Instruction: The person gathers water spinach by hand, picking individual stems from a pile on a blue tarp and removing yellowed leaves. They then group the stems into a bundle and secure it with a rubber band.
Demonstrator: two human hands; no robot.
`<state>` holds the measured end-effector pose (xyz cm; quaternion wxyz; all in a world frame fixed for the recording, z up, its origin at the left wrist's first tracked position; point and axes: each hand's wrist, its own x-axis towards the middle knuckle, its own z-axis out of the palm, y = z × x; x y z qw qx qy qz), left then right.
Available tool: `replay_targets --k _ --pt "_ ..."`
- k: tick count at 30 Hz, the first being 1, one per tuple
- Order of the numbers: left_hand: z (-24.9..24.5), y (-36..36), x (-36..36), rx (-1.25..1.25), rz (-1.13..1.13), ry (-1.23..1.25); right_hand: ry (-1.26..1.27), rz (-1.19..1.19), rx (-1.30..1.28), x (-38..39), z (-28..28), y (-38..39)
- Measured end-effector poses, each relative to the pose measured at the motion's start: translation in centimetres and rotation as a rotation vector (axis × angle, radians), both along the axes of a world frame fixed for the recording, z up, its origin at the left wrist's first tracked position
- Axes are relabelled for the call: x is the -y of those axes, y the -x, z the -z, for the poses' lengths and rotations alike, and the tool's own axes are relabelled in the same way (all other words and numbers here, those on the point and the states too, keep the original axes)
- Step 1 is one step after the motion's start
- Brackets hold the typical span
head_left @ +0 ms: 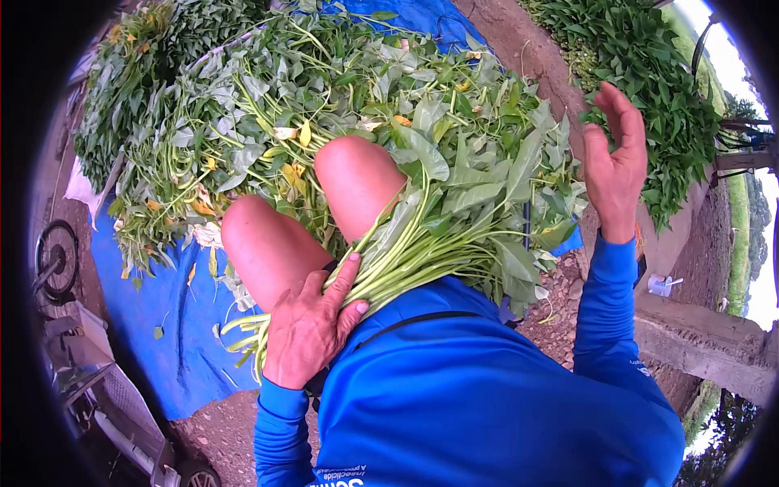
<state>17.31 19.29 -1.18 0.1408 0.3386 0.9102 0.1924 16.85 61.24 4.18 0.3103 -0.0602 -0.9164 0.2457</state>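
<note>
Across my lap lies a bunch of water spinach (430, 264), its long pale-green stems gathered together and its broad leaves fanning out to the right. My left hand (312, 325) is closed over the stems near their cut ends, thumb and index finger showing on top; the other fingers are partly hidden. Raised off to the right, apart from the bunch, my right hand (617, 166) is open and holds nothing, its fingers loosely curved and the thumb separate. In front of my knees spreads a big heap of loose water spinach (219, 138), with some yellowed leaves.
A blue tarp (178, 349) lies under the heap. More greens (625, 89) are piled at the upper right. At right are a concrete ledge (706, 341) and a small white cup (661, 284). A wheel (57, 260) and metal cart parts (122, 406) stand at left.
</note>
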Motion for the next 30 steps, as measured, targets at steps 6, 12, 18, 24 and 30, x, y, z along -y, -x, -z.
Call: replay_targets --k 6,12,18,24,30 --pt "1.4 0.0 2.1 -0.032 -0.014 -0.176 0.744 -0.91 0.559 26.5 7.8 4.6" --pt "-0.3 -6.1 9.2 -0.079 -0.333 0.137 -0.002 -1.321 0.758 27.6 9.5 2.9" --pt "3.0 -4.9 10.6 0.119 -0.324 -0.028 -0.04 -1.328 0.874 28.0 8.5 3.6" --pt "2.5 -2.7 11.7 0.196 -0.22 -0.048 -0.114 -1.311 0.891 28.9 7.1 3.8" --pt "-0.6 0.4 11.2 0.116 -0.092 0.089 -0.029 -1.22 0.898 27.9 6.1 4.2"
